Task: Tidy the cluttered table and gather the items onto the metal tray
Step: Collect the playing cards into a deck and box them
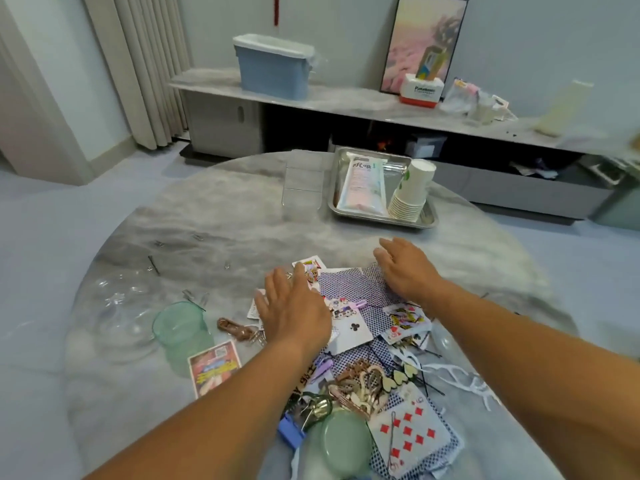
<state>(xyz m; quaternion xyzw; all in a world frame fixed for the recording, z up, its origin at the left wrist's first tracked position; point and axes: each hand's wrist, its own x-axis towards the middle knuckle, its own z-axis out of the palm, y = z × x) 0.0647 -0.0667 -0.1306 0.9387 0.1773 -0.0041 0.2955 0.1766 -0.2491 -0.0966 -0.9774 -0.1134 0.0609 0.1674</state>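
Both hands out over the mess now: the left hand [292, 311] lies flat, fingers straight, on the scattered playing cards [360, 296], and the right hand [405, 268] hangs spread just above the cards' far edge, gripping nothing. Clips and hair pins are heaped nearer the person. The metal tray [382, 218] sits well beyond on the marble tabletop [225, 220], carrying a white pouch [363, 185] and stacked paper cups [410, 192].
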